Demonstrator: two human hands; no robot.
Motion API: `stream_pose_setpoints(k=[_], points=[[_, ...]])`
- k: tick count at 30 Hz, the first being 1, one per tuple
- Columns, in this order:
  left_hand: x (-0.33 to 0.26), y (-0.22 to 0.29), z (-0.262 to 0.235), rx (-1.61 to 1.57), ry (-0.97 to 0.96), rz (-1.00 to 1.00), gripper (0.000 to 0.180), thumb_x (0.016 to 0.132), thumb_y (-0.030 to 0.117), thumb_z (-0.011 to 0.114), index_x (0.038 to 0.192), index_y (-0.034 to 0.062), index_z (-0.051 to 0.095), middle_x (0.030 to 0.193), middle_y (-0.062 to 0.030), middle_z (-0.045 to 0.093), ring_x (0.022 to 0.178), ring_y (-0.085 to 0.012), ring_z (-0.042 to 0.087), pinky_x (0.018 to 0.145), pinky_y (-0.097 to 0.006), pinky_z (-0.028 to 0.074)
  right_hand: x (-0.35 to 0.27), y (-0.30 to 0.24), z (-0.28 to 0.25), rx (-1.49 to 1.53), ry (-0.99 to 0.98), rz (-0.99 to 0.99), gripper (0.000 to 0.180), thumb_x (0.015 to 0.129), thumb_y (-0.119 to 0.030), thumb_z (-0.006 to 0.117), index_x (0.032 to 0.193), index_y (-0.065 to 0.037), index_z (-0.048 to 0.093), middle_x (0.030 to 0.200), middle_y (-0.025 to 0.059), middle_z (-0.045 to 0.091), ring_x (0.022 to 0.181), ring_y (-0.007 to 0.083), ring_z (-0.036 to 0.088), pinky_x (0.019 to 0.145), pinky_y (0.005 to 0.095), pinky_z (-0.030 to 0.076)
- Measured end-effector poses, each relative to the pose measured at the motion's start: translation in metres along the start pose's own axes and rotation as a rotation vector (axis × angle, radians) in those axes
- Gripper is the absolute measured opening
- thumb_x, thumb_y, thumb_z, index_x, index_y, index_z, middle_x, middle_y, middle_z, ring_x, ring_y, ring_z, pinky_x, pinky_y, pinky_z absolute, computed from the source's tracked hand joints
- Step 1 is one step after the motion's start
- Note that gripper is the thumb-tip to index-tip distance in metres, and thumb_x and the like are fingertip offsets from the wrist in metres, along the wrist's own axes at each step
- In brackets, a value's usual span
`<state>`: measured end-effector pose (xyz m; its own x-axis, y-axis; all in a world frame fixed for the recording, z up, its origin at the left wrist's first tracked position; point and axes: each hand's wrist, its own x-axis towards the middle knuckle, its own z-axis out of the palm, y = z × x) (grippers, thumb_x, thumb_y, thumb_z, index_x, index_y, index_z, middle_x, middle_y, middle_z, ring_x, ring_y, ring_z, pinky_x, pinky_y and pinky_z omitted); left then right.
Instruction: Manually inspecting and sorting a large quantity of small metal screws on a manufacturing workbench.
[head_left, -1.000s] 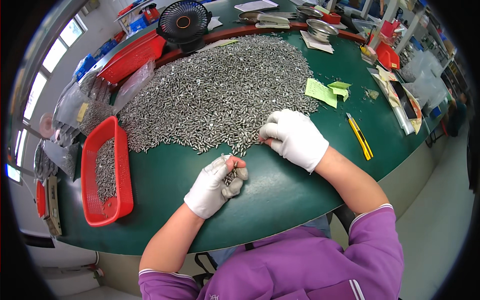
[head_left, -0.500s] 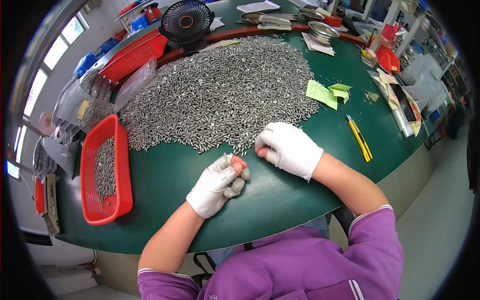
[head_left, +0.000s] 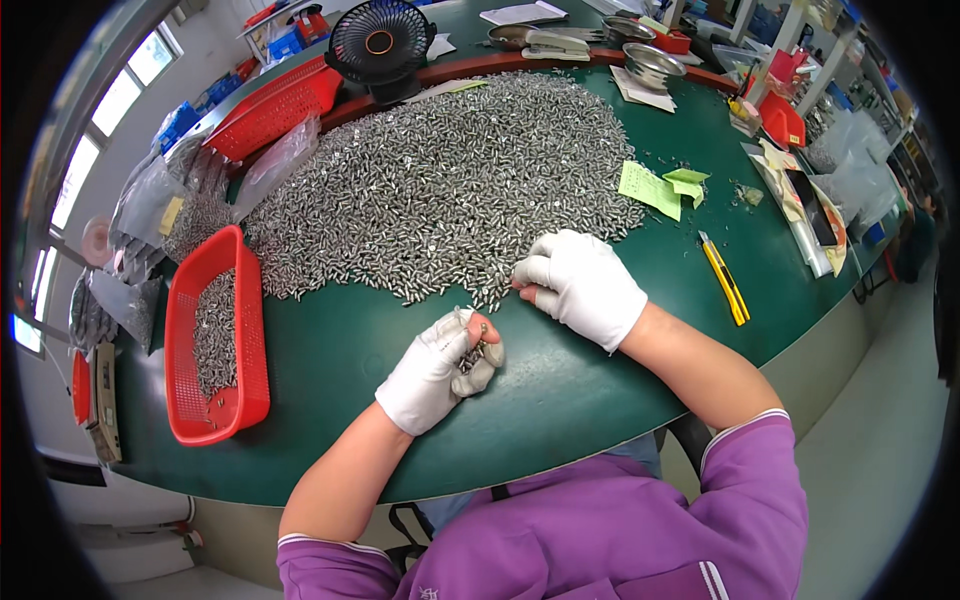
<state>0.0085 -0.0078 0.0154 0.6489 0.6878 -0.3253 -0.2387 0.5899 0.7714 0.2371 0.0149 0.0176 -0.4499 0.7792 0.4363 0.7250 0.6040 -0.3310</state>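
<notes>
A wide pile of small silvery metal pins (head_left: 440,190) covers the middle of the green table. My left hand (head_left: 440,362), in a white glove with bare fingertips, is curled palm-up around several of these pins (head_left: 472,358) below the pile's near edge. Bare thumb and finger there pinch near one pin. My right hand (head_left: 580,285), gloved the same way, is at the pile's lower right edge with its fingers bent together; whether a pin is between its fingertips is hidden. To the left stands a red plastic basket (head_left: 262,330) partly filled with the same pins.
A yellow utility knife (head_left: 724,280) lies right of my right hand. Pale green paper slips (head_left: 650,188) rest beside the pile. Behind it stand a black fan (head_left: 378,45), another red basket (head_left: 270,115) and metal bowls (head_left: 652,65). A phone (head_left: 808,208) lies at far right.
My right hand has shifted slightly up toward the pile. My left hand has opened its curl a little and moved slightly right, so the pins in its palm show more.
</notes>
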Motion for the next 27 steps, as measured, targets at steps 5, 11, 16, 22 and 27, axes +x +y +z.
stream_pose_setpoints(k=[5, 11, 16, 22, 27], points=[[0.001, 0.001, -0.005, -0.044, -0.031, -0.015, 0.026, 0.094, 0.036, 0.061, 0.096, 0.0114, 0.056, 0.082, -0.0023, 0.057, 0.054, -0.0076, 0.036, 0.049, -0.021, 0.028, 0.0, -0.002, 0.0, -0.162, -0.1, 0.05, 0.01, 0.079, -0.019, 0.069, 0.086, -0.012, 0.068, 0.08, 0.0069, 0.059, 0.078, 0.0279, 0.059, 0.069, 0.0409, 0.049], [0.0, 0.0, 0.003, -0.083, -0.017, 0.017, 0.023, 0.093, 0.03, 0.064, 0.102, 0.0096, 0.056, 0.087, -0.003, 0.06, 0.063, -0.0088, 0.045, 0.055, -0.02, 0.036, -0.002, -0.012, 0.003, 0.182, -0.048, 0.108, 0.012, 0.082, -0.021, 0.066, 0.085, -0.009, 0.064, 0.085, 0.01, 0.059, 0.085, 0.03, 0.06, 0.074, 0.043, 0.049], [0.0, -0.004, 0.0, -0.108, 0.029, 0.027, 0.023, 0.09, 0.022, 0.068, 0.108, 0.0106, 0.057, 0.09, -0.0014, 0.062, 0.066, -0.0073, 0.05, 0.059, -0.019, 0.04, 0.001, -0.031, -0.009, 0.666, -0.196, 0.201, 0.017, 0.086, -0.017, 0.067, 0.096, -0.004, 0.064, 0.091, 0.0116, 0.061, 0.087, 0.0255, 0.061, 0.078, 0.0338, 0.05], [0.001, -0.006, -0.002, -0.122, 0.047, 0.019, 0.02, 0.092, 0.021, 0.067, 0.105, 0.0108, 0.058, 0.089, -0.0012, 0.062, 0.066, -0.0064, 0.049, 0.057, -0.018, 0.039, 0.0, -0.029, -0.004, 0.615, -0.097, 0.193, 0.015, 0.084, -0.017, 0.067, 0.095, -0.007, 0.066, 0.092, 0.0099, 0.061, 0.087, 0.0258, 0.061, 0.079, 0.0355, 0.05], [0.001, -0.003, -0.006, -0.1, -0.025, 0.007, 0.019, 0.095, 0.028, 0.062, 0.1, 0.0102, 0.059, 0.085, -0.001, 0.059, 0.065, -0.0094, 0.048, 0.057, -0.019, 0.039, 0.0, -0.008, -0.005, -0.058, 0.006, 0.114, 0.01, 0.078, -0.017, 0.07, 0.086, -0.012, 0.067, 0.084, 0.0056, 0.062, 0.082, 0.0284, 0.061, 0.072, 0.0407, 0.05]])
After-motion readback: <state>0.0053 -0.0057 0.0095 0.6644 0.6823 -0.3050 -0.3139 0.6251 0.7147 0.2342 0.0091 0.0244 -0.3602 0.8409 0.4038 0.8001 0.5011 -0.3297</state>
